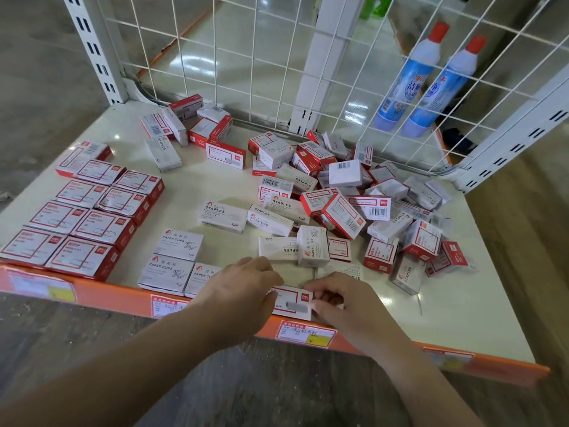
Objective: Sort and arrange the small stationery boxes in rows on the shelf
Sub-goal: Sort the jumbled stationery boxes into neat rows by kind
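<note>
Gripping one red-and-white staple box [292, 302] at the shelf [446, 309] edge, 6 o'clock: left hand [243, 288] and right hand [341, 298], fingers curled.

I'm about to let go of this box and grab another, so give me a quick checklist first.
1. Red-and-white staple box held by both hands, left hand and right hand: ok.
2. Box flat on the cream shelf at its orange front edge: ok.
3. Lined up beside the white paper-clip boxes: cannot tell.
4. Red-bordered rows at left tidy: ok.
5. Loose pile of boxes sorted: not ok.
</note>
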### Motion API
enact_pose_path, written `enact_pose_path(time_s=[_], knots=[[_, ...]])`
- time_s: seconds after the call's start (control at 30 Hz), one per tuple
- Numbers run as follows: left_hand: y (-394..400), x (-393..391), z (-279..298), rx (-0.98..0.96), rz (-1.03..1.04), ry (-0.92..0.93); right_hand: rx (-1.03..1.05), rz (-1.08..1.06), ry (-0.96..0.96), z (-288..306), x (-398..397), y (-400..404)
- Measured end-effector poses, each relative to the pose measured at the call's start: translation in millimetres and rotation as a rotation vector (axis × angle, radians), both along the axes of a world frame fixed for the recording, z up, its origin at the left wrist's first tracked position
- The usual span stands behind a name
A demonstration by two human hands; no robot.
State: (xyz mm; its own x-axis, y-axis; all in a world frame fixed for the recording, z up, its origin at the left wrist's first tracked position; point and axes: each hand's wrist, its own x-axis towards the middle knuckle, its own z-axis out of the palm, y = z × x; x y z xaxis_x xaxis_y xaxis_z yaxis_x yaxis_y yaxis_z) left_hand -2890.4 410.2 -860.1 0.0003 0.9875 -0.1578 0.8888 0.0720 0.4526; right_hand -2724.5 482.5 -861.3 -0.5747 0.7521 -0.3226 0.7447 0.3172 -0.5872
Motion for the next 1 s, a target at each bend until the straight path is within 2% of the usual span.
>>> enact_pose_path(time_s=[0.13, 0.37, 0.53, 0.63, 0.8, 1.0], knots=[[1.5, -0.7, 0.7, 0.006, -0.011, 0.017, -0.001, -0.007, 0.011, 1.2, 0.7, 0.1], [6.8, -9.9, 5.3, 0.042, 0.071, 0.007, 0.119, -0.101, 0.166, 8.0, 7.2, 10.6], [8.2, -11.9, 6.7, 0.094, 0.165, 0.009, 0.148, -0.278, 0.279, 10.6, 0.7, 16.3], [6.8, -10.6, 7.1, 0.096, 0.177, 0.02, 0.117, -0.28, 0.194, 14.4, -13.8, 17.2], [3.7, -11.8, 8.8, 0.097, 0.183, 0.027, 0.186, -0.278, 0.031, 8.9, -33.5, 23.4], [0.8, -19.0, 8.9, 0.104, 0.221, 0.018, 0.184, -0.306, -0.03, 5.5, -31.5, 25.3]])
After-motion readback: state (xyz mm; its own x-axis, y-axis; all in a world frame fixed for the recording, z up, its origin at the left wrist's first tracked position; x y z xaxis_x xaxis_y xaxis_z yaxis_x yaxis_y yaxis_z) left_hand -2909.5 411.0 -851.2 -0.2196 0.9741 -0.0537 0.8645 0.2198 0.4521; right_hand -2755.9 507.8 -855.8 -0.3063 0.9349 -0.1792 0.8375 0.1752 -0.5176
